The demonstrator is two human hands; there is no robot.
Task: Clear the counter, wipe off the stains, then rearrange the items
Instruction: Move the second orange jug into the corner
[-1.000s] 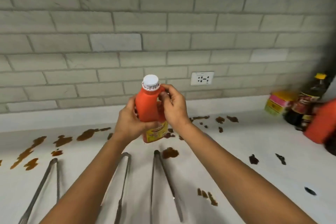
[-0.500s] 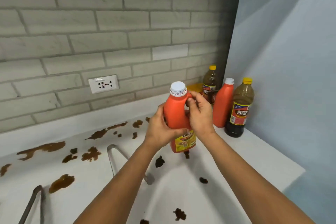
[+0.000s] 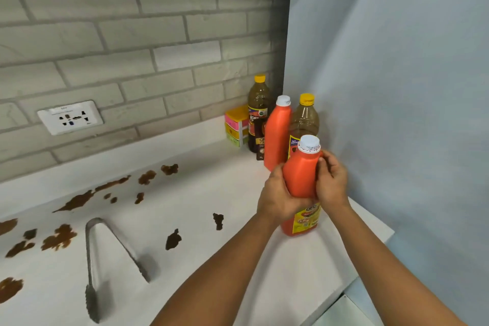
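While both hands, left hand (image 3: 277, 193) and right hand (image 3: 330, 180), wrap their grip round the orange plastic sauce bottle with a white cap (image 3: 301, 177), it stands low over the white worktop (image 3: 211, 259) beside the corner bottles (image 3: 277, 132). Rigid, smooth, probably weighty; the waist seems the safest hold.

Two bare forearms, extended forward and rightward from the lower edge, converging. Left hand (image 3: 276, 194): fingers curled round the orange bottle (image 3: 301, 177) from its left side. Right hand (image 3: 332, 182): fingers curled against the bottle's right shoulder, thumb near the neck. Wrists level, close together.
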